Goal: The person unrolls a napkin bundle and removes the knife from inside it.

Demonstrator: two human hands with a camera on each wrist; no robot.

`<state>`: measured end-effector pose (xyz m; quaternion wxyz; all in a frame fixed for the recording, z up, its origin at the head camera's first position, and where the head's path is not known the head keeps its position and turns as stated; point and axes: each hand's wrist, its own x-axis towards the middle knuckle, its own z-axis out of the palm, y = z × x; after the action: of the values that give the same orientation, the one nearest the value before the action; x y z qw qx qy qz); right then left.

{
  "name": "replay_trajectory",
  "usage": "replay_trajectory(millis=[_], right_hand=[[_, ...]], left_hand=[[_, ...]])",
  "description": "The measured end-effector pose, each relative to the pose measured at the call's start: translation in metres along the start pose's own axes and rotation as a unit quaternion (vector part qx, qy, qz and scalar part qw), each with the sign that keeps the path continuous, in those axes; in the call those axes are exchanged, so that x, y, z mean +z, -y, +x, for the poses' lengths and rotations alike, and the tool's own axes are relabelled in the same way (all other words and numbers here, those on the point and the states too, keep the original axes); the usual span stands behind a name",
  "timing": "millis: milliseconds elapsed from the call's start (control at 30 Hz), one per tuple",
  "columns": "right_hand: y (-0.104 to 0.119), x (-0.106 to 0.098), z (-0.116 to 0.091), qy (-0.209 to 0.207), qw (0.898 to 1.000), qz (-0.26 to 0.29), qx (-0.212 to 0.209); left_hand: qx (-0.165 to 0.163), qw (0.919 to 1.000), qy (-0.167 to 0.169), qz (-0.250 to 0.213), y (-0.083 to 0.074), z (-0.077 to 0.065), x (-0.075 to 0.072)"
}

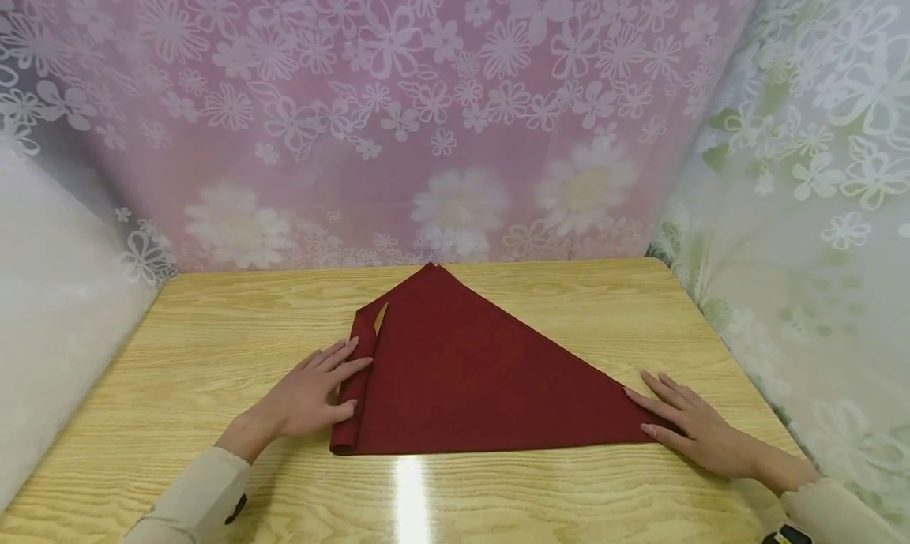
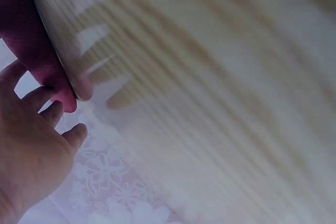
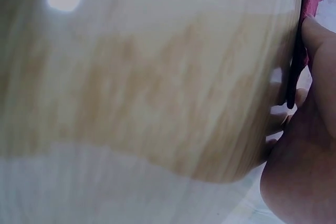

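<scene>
A dark red cloth (image 1: 483,362), folded into a triangle, lies flat on the wooden table, its peak toward the far edge. Its left side is turned over into a loose roll (image 1: 346,436), and a sliver of table shows through a gap near the top of it. My left hand (image 1: 302,398) rests on this roll with fingers spread and extended. In the left wrist view, fingertips of the left hand (image 2: 31,145) touch the cloth's edge (image 2: 37,51). Over the long right corner, my right hand (image 1: 704,437) lies with fingers extended, hiding the tip.
The wood-grain table (image 1: 569,497) carries a bright light reflection near its front edge. A pink floral curtain (image 1: 462,133) hangs behind it. Pale floral sheets stand along the left and right sides (image 1: 817,212).
</scene>
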<state>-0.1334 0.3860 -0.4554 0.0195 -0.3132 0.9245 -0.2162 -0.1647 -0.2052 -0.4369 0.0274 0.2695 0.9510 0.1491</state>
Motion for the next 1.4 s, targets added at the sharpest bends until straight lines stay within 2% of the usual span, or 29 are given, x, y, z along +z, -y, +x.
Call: replay_trajectory(millis=[133, 300, 400, 700, 833, 1033, 1167, 1300, 1400], right_hand=[[0.000, 0.000, 0.000, 0.001, 1.000, 0.004, 0.004], [0.000, 0.000, 0.000, -0.002, 1.000, 0.005, 0.006], [0.000, 0.001, 0.000, -0.001, 1.000, 0.007, 0.007], [-0.002, 0.001, 0.000, -0.004, 1.000, 0.006, 0.006], [-0.001, 0.001, -0.001, -0.005, 1.000, 0.011, 0.003], [0.002, -0.002, 0.005, 0.008, 0.999, 0.039, 0.016], [0.006, -0.005, 0.010, 0.009, 0.999, 0.039, 0.029], [0.012, -0.004, 0.013, 0.004, 0.999, 0.002, 0.037], [0.015, -0.002, 0.017, -0.007, 0.999, -0.024, 0.028]], left_hand=[[0.005, 0.9996, -0.012, 0.025, 0.000, -0.004, -0.001], [0.044, 0.9953, -0.031, 0.081, -0.007, -0.006, -0.005], [0.059, 0.9933, -0.028, 0.095, -0.009, -0.008, -0.007], [0.007, 0.9982, 0.004, 0.059, 0.009, -0.026, -0.005], [0.000, 0.9993, 0.008, 0.037, 0.012, -0.027, -0.004], [-0.010, 0.9991, 0.005, 0.041, 0.010, -0.028, -0.006], [-0.012, 0.9989, -0.006, 0.045, 0.007, -0.026, -0.005], [-0.012, 0.9992, -0.015, 0.036, 0.000, -0.017, -0.002], [-0.009, 0.9991, -0.012, 0.041, -0.006, -0.009, -0.002]])
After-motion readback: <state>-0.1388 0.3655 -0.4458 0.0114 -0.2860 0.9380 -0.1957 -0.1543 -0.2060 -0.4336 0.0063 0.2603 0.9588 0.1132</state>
